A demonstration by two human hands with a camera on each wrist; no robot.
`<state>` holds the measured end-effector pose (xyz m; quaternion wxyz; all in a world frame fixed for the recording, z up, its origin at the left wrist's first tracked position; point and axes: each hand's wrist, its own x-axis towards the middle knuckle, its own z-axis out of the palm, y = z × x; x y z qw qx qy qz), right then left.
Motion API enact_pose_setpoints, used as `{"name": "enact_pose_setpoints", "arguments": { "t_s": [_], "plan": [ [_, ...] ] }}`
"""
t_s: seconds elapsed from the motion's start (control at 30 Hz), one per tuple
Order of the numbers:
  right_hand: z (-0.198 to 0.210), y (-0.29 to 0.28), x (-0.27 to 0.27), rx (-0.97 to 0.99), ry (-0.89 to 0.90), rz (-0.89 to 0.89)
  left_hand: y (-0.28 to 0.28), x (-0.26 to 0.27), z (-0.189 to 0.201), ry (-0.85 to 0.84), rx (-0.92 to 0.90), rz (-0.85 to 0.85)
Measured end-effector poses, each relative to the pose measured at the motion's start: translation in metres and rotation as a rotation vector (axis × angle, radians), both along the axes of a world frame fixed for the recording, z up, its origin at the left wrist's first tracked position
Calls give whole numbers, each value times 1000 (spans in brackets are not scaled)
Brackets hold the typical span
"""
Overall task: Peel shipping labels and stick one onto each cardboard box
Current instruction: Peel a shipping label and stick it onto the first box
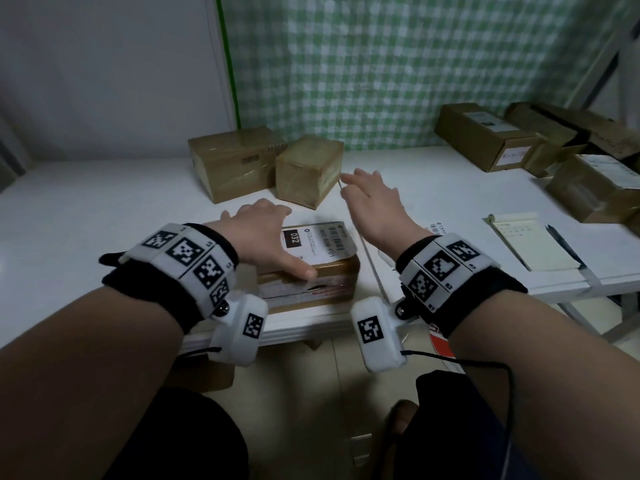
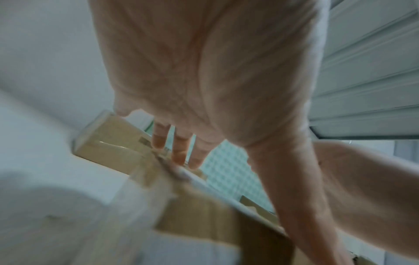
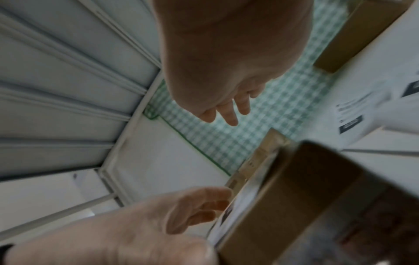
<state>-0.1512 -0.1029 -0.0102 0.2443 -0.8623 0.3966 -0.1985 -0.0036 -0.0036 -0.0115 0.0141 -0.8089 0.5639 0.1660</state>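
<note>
Near the desk's (image 1: 104,209) front edge the left hand (image 1: 266,233) lies flat on the labelled box (image 1: 311,268). Beyond it, the right hand (image 1: 374,202), fingers spread and empty, is nearer the bare box (image 1: 308,171), just left of its fingertips.

A white table (image 1: 104,209) carries everything. At its near edge, about the middle, sits a cardboard box (image 1: 311,275) with a printed shipping label (image 1: 317,242) on its top. Farther back stand two more boxes side by side: a wider taped box (image 1: 232,164) on the left and a smaller cube-like box (image 1: 308,171) just right of it, touching or nearly so. At the far right is a cluster of brown boxes (image 1: 491,136), several bearing white labels. Near the right edge lies a yellowish notepad (image 1: 530,244) with handwriting, a dark pen (image 1: 562,242) along its right side. A label sheet (image 1: 437,228) lies just left of the notepad, partly hidden.
</note>
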Motion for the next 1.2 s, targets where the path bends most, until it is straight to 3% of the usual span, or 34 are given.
{"name": "enact_pose_setpoints", "arguments": {
  "t_s": [0.23,0.53,0.7,0.77,0.83,0.97,1.2],
  "plan": [
    [-13,21,47,-95,310,211,13,14,-15,65,-43,-18],
    [-40,15,45,-93,417,241,16,13,-28,68,-157,-26],
    [-43,7,42,34,307,321,16,13,-28,89,-190,-19],
    [-42,4,40,138,247,242,16,12,-29,101,-201,-18],
    [-40,5,33,166,139,175,16,12,-30,123,-212,-13],
    [-34,7,27,404,-144,129,15,12,-31,151,-216,-10],
    [-41,2,22,549,-244,44,15,12,-32,155,-219,-11]
  ]
}}
